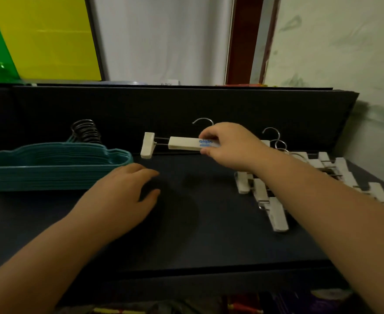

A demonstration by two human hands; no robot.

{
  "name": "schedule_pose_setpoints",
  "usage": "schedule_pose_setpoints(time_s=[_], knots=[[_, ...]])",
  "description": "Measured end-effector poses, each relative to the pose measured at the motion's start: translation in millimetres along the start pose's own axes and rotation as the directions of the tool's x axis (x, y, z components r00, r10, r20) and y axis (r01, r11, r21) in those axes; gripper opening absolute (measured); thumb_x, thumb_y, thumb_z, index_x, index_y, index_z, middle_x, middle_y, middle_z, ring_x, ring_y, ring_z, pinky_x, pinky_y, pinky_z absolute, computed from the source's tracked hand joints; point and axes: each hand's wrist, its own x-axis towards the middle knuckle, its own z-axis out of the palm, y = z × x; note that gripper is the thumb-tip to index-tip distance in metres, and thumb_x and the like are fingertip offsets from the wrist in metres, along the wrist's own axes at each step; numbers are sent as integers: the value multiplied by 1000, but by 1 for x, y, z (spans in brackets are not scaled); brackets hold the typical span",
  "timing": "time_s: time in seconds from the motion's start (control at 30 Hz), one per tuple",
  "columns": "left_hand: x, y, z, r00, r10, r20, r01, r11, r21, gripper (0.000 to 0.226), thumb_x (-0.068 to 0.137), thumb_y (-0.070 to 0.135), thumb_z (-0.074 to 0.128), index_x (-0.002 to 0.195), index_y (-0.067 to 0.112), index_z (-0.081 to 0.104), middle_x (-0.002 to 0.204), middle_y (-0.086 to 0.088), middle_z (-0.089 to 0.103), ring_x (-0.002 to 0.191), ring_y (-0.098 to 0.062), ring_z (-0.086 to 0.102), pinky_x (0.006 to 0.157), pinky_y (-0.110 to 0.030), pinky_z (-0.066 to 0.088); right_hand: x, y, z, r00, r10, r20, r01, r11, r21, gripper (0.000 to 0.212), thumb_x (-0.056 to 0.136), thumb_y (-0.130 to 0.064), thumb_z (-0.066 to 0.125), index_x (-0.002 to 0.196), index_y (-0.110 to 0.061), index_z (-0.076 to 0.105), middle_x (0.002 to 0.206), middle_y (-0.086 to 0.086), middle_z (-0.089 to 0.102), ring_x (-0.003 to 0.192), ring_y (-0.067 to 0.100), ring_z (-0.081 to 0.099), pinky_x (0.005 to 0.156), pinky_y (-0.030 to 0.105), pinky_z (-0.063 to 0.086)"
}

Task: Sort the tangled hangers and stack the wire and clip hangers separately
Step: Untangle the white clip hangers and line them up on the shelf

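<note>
Right hand [229, 146] pinching clip hanger [182, 143], long axis sideways; clip pile [299, 177] apparently right; left hand [123, 196] relaxed, empty.

The right hand [229, 146] pinches a white clip hanger [182, 143] above the dark tabletop [209, 223], beside more clip hangers [299, 177] lying at right. The left hand [123, 196] rests flat near the stacked teal hangers [50, 168].

Head view – forward, downward, near table [209, 223]

Matt dark tabletop [186, 234]; teal hangers [50, 168] perhaps velvety; white clip hanger [182, 143] smooth plastic, shiny metal hook [203, 121]
</note>
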Motion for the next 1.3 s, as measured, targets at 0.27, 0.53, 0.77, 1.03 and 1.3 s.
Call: schedule_pose_setpoints(time_s=[0.27,0.53,0.77,1.03,1.3], knots=[[-6,-24,6,990,137,-18,-138,989,-55,54,91,54,48,142,45,34,139,21,39,125,-1,39,102,-23,36,50,-13,35,987,112,114,-107,993,-45,36,91,-27,67,126,-32,61,118,-10,62,106,9,57,92,32,48],[-10,-36,1,976,219,11,-218,973,-80,54,92,53,48,142,45,31,142,21,37,127,-1,37,104,-24,35,51,-18,33,988,132,82,-123,986,-113,38,91,-27,68,127,-31,60,118,-9,61,104,8,55,87,28,45],[8,-48,-10,958,264,-112,-238,949,204,58,92,44,53,145,40,30,151,12,26,141,-13,19,116,-35,16,45,-23,27,987,161,21,-156,978,-135,36,91,-29,67,127,-32,60,117,-8,61,104,9,55,88,31,47],[59,-68,-16,949,254,187,-306,885,352,53,83,48,65,131,36,45,132,6,48,121,-19,45,103,-41,40,39,-27,21,982,187,15,-177,948,-264,39,91,-29,67,129,-30,60,118,-5,62,105,14,57,89,36,50],[60,-75,-9,940,300,164,-339,878,338,48,84,51,62,127,41,43,130,9,47,120,-16,44,103,-38,38,44,-31,30,984,178,17,-169,958,-233,41,91,-30,67,132,-31,58,118,-6,60,102,10,55,86,31,47]])
